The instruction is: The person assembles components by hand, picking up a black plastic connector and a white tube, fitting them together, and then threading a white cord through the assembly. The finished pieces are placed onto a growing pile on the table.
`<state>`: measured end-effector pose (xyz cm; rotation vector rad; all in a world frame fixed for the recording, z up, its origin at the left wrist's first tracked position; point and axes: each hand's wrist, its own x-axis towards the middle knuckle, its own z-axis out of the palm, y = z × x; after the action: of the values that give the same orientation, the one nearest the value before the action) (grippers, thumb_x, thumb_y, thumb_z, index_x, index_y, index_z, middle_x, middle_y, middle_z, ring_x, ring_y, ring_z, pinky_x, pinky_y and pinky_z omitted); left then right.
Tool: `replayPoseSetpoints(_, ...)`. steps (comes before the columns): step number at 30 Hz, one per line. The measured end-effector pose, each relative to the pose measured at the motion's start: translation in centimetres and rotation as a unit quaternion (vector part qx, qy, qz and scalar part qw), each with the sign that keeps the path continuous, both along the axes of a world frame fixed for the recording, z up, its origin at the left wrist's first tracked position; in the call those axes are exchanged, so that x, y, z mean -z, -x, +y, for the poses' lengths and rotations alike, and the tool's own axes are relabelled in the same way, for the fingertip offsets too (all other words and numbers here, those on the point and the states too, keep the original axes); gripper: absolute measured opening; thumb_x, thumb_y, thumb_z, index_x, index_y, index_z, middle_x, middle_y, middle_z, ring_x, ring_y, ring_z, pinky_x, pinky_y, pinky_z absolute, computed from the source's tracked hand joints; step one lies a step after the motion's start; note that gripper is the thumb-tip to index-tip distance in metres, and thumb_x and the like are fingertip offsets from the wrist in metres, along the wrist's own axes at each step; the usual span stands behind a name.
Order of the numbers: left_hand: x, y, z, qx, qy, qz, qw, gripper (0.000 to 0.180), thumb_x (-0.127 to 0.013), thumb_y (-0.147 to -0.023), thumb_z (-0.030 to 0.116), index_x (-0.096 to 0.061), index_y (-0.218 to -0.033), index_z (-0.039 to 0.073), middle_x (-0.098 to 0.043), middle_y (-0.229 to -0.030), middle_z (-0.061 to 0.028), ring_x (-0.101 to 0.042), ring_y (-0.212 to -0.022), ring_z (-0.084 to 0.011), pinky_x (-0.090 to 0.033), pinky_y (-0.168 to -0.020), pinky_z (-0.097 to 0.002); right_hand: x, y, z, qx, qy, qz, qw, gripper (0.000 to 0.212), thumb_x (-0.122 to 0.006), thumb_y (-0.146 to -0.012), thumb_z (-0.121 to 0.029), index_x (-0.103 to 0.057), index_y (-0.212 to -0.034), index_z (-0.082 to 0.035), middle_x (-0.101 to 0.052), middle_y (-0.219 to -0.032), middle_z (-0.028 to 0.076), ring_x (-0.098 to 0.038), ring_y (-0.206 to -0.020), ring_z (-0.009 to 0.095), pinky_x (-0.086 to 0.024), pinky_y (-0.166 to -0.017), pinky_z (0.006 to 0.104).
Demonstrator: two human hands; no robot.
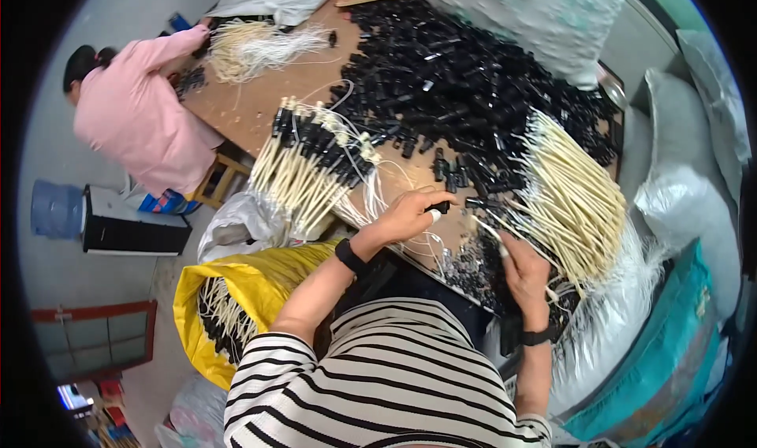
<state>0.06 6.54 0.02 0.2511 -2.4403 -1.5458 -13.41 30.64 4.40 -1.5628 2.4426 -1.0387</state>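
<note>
Near the table's front edge, my left hand [408, 215] is closed on a small black plastic piece [439, 207] between thumb and fingertips. To its right, my right hand [523, 270] pinches a thin cream-coloured tube [489, 229], whose tip points toward the left hand. The two pieces are apart. Beside my right hand lies a thick bundle of cream tubes [576, 203] with white wires trailing. Beyond my left hand rests another bundle of cream tubes [296, 180] fitted with black pieces and pale ends. White coverings show on a thumb of each hand.
A large heap of black plastic pieces [434, 69] spreads over the brown table [256, 117]. At the far left, a person in pink [142, 113] works beside another wire bundle [244, 50]. A yellow sack [272, 270] stands left of me; pale sacks [686, 156] line the right.
</note>
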Motion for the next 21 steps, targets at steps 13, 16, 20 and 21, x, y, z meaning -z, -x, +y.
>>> replayPoseSetpoints(13,-0.1,0.9,3.1,-0.025,0.147,0.03,0.988,0.033,-0.055,-0.069,0.0,-0.059,-0.101,0.008,-0.063,-0.092,-0.012,-0.062,-0.091,-0.0322,-0.049,-0.079,-0.0418,1.0,-2.9,-1.3,0.07,0.019,-0.021,0.997,0.009,-0.064,-0.085,-0.009,-0.069,-0.091,-0.006,-0.059,-0.069,0.016,-0.06,-0.061,0.034,-0.047,-0.054,0.0406)
replayPoseSetpoints(16,0.3,1.4,3.9,-0.003,0.17,0.047,0.984,0.038,-0.055,-0.066,-0.005,-0.056,-0.103,0.006,-0.063,-0.091,-0.0124,-0.061,-0.092,-0.0326,-0.047,-0.079,-0.0418,1.2,-2.7,-1.3,0.021,-0.023,-0.004,1.0,0.011,-0.066,-0.082,-0.01,-0.068,-0.092,-0.006,-0.059,-0.071,0.016,-0.059,-0.061,0.035,-0.047,-0.054,0.041)
replayPoseSetpoints(20,-0.1,1.8,6.1,0.025,0.206,0.042,0.977,0.037,-0.055,-0.064,-0.007,-0.058,-0.097,0.008,-0.061,-0.085,-0.0104,-0.06,-0.091,-0.0295,-0.045,-0.079,-0.0391,2.7,-3.5,-2.3,-0.002,-0.067,0.064,0.996,0.028,-0.072,-0.076,-0.012,-0.064,-0.103,-0.007,-0.061,-0.078,0.016,-0.061,-0.062,0.035,-0.047,-0.053,0.0411)
replayPoseSetpoints(21,0.7,1.6,5.7,0.014,0.175,0.037,0.984,0.035,-0.055,-0.064,-0.007,-0.059,-0.095,0.008,-0.06,-0.083,-0.0091,-0.059,-0.09,-0.0281,-0.044,-0.079,-0.0383,0.2,-3.4,-2.4,0.0,-0.094,0.087,0.992,0.034,-0.073,-0.075,-0.014,-0.062,-0.107,-0.007,-0.062,-0.079,0.017,-0.061,-0.062,0.034,-0.047,-0.052,0.042)
